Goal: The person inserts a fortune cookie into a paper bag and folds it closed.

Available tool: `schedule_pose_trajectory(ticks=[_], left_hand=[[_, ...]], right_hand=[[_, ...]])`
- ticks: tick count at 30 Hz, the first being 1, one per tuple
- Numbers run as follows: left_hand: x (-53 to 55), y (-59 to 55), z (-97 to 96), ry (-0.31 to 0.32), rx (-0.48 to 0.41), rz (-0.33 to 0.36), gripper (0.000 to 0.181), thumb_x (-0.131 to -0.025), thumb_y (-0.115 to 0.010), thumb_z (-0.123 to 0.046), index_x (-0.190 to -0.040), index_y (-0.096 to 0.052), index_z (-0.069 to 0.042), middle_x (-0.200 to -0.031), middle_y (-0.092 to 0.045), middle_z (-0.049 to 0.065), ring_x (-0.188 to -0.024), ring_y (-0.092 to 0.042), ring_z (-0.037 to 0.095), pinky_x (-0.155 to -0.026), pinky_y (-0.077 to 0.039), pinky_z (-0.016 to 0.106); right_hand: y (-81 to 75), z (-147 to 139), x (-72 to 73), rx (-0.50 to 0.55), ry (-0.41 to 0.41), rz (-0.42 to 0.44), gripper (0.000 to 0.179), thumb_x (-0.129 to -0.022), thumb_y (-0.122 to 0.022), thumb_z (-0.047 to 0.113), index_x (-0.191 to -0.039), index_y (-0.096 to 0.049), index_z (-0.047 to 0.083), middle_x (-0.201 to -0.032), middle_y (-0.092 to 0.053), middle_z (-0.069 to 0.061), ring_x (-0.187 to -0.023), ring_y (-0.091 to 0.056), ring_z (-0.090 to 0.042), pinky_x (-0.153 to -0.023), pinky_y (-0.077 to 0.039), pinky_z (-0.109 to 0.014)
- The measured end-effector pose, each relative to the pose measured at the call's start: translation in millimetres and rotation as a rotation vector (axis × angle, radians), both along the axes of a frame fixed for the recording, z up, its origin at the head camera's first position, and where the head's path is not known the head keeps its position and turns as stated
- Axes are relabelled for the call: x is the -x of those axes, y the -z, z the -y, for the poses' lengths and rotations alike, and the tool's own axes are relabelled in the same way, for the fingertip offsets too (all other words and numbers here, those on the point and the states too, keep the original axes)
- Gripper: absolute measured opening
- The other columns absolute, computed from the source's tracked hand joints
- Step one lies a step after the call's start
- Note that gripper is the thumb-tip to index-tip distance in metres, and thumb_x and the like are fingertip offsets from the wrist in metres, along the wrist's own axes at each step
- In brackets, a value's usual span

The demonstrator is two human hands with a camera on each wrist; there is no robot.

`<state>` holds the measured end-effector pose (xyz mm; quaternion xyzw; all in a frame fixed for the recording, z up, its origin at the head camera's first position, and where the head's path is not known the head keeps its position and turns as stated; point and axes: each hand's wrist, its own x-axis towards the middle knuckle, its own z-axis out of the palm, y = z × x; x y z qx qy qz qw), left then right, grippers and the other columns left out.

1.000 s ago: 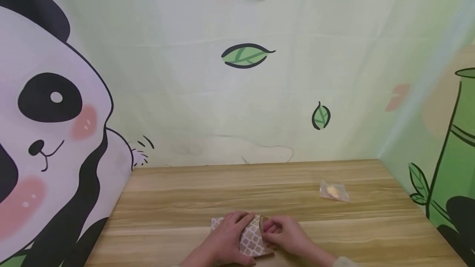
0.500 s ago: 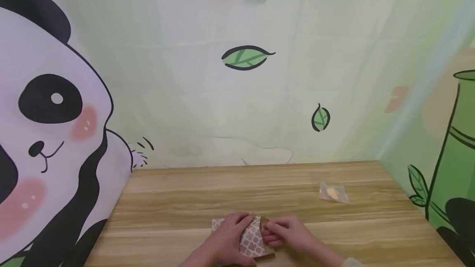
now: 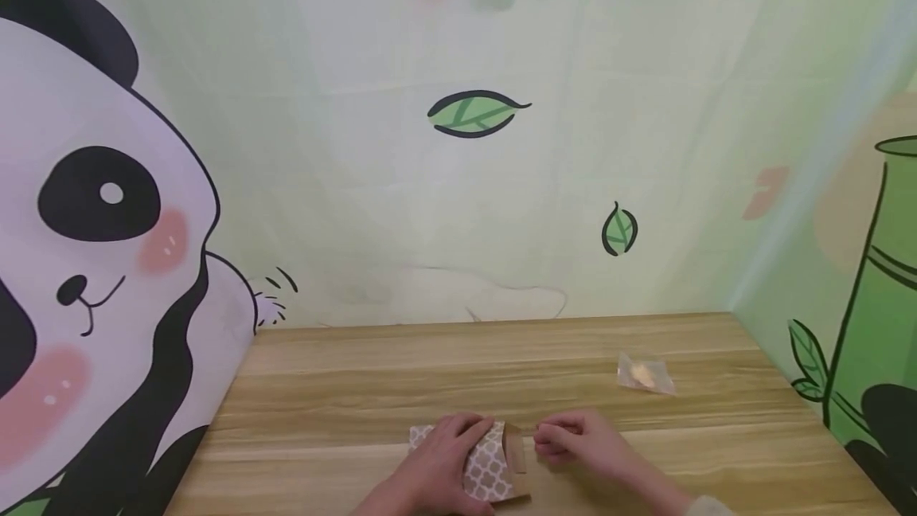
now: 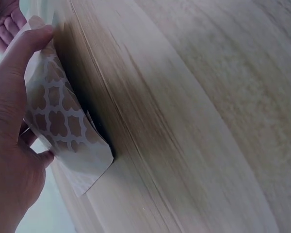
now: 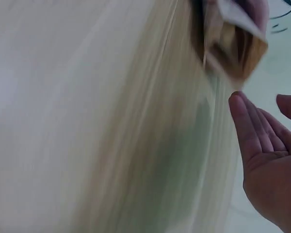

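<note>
- Left hand (image 3: pixel 438 470): fingers and thumb gripping the patterned paper bag (image 3: pixel 489 467), lower centre of the head view.
- Right hand (image 3: pixel 586 444): fingers loosely extended, thumb apart, just right of the bag.

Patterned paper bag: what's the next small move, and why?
Probably move the right hand toward the small translucent packet: the left hand grips the paper bag, its mouth gapes, and the right hand, apart from it, appears to hold nothing.
</note>
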<state>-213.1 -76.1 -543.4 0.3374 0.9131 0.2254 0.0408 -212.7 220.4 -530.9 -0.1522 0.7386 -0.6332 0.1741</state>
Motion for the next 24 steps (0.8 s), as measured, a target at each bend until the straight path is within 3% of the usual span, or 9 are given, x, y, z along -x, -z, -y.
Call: schedule_pose_trajectory(ticks=[7,13,18,24], left_hand=[[1.8,-0.7,5.0,0.022,0.030,-0.020,0.113,-0.071,-0.092,-0.062,-0.162,-0.046,-0.013,-0.154,-0.051,0.005,-0.140,-0.049,0.025,-0.115,-0.048,0.046],[4.1,0.9,7.5,0.030,0.047,0.016,0.113,-0.074,-0.090,-0.065,-0.164,-0.044,-0.014,-0.157,-0.049,0.006,-0.143,-0.047,0.027,-0.117,-0.046,0.049],[4.1,2.0,8.2,0.040,0.047,-0.008,0.112,-0.075,-0.089,-0.065,-0.163,-0.045,-0.012,-0.156,-0.050,0.006,-0.142,-0.048,0.027,-0.117,-0.046,0.049],[3.2,2.3,7.9,0.029,0.051,-0.001,0.110,-0.075,-0.090,-0.061,-0.163,-0.044,-0.013,-0.157,-0.049,0.004,-0.144,-0.047,0.027,-0.118,-0.044,0.048]], right_hand=[[-12.9,-62.8,16.3,-0.492,0.120,-0.332,0.038,-0.105,-0.070,0.018,-0.125,-0.069,-0.014,-0.108,-0.078,-0.016,-0.095,-0.077,-0.026,-0.080,-0.064,-0.034],[-12.5,-103.2,32.6,-0.791,0.283,-0.572,0.035,-0.098,-0.078,0.017,-0.119,-0.072,-0.011,-0.111,-0.076,-0.024,-0.098,-0.075,-0.038,-0.082,-0.063,-0.052],[-9.0,-123.7,44.0,-0.921,0.339,-0.676,0.036,-0.096,-0.080,0.017,-0.120,-0.073,-0.008,-0.118,-0.072,-0.030,-0.108,-0.070,-0.050,-0.090,-0.058,-0.064],[-4.5,-134.5,53.5,-0.940,0.293,-0.690,0.036,-0.098,-0.077,0.016,-0.124,-0.072,-0.009,-0.127,-0.070,-0.032,-0.115,-0.067,-0.053,-0.098,-0.054,-0.067]])
